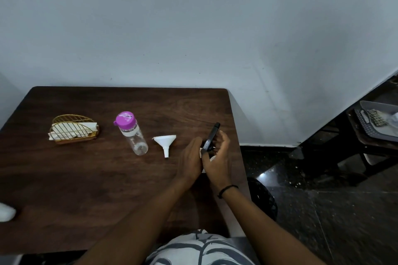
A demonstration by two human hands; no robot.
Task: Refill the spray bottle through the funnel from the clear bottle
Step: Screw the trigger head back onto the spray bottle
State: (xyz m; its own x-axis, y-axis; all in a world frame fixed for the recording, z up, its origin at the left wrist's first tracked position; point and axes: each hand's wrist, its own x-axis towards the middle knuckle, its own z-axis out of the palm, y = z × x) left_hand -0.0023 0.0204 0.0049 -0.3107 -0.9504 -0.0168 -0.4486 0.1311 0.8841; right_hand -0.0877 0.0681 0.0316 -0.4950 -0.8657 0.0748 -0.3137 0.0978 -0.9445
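A clear bottle [134, 135] with a purple cap stands upright in the middle of the dark wooden table [86, 178]. Right of it a white funnel [165, 143] rests mouth-down with its spout pointing toward me. Near the table's right edge my two hands hold the spray bottle [212, 158]; its white body is almost wholly hidden between them. My left hand [189, 160] wraps the body from the left. My right hand [217, 163] grips the black spray head [212, 136], which sticks up tilted to the right above the fingers. Whether the head is attached to the body is hidden.
A gold wire holder [74, 130] with white napkins sits at the table's left. A white object [6, 212] lies at the left frame edge. Off the table's right edge are a dark floor, a black round object [263, 198] and a grey tray [377, 122] on a stand.
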